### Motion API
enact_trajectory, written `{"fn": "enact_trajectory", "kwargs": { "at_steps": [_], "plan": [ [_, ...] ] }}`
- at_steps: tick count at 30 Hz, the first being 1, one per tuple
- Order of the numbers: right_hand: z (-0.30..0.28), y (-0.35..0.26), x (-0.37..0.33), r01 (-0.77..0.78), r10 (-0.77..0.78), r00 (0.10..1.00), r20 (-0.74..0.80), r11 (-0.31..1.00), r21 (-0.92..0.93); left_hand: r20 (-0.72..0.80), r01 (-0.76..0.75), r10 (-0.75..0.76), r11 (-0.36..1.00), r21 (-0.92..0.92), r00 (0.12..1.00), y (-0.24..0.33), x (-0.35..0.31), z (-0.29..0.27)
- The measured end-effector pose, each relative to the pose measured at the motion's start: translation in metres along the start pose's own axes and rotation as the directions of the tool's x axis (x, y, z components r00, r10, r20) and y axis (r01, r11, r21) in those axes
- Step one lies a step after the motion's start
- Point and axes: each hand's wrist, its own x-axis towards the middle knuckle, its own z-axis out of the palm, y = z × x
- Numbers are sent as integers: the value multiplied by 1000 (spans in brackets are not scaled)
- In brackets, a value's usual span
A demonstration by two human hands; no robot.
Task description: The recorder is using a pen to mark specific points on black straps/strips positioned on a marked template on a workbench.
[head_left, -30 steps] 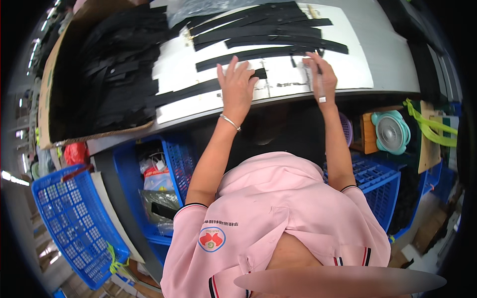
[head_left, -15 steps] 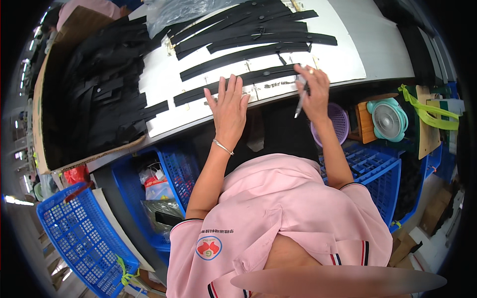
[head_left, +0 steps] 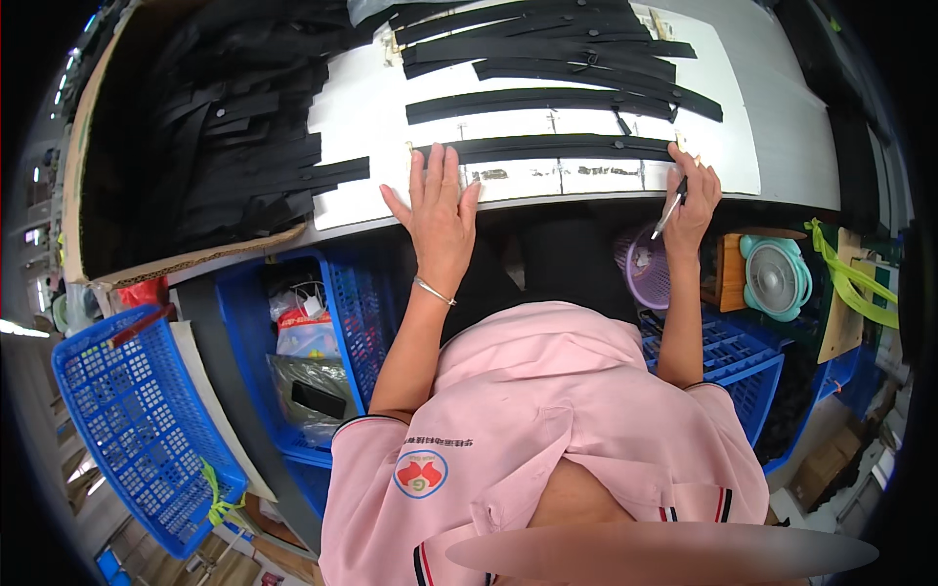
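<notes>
Spanning the space between the two hands, a black strip (head_left: 547, 147) lies flat on a white board (head_left: 352, 207), its long axis running left to right, roughly parallel to the near edge of the tabletop (head_left: 793, 146). The left hand (head_left: 442, 217) is at the strip's left end: its fingers reach forward, nearly straight, with the thumb and little finger spread away from the middle ones, and the tips rest on the strip. The right hand (head_left: 692, 207) is at the opposite end, index fingertip at the strip's right tip, the other fingers bent around a slim pen (head_left: 669, 209) that slants down toward the body. Neither hand is clearly nearer; each has its own end, and the strip lies just ahead of both palms.

The strip looks like smooth, matt woven fabric, narrow and slightly bowed, with a small round stud (head_left: 618, 146) near its right end. The board is smooth and pale, crossed by thin dark lines and handwritten marks. Beyond the strip, more black strips (head_left: 537, 59) overlap in a loose fan. To the left, a cardboard box (head_left: 73, 195) with stiff brown walls holds a tangled heap of similar dark pieces. Below the tabletop sits a round purple plastic basket (head_left: 653, 289) with pierced sides.
</notes>
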Motion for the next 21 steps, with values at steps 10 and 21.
{"fn": "enact_trajectory", "kwargs": {
  "at_steps": [10,21],
  "plan": [
    [19,-142,57,-575,156,804,574,450,683,-62,19,-20,1000,-19,998,-1,-3,6],
    [92,-186,55,-325,-51,888,457,634,702,-118,-4,-2,999,-51,993,-2,-3,10]
  ]
}}
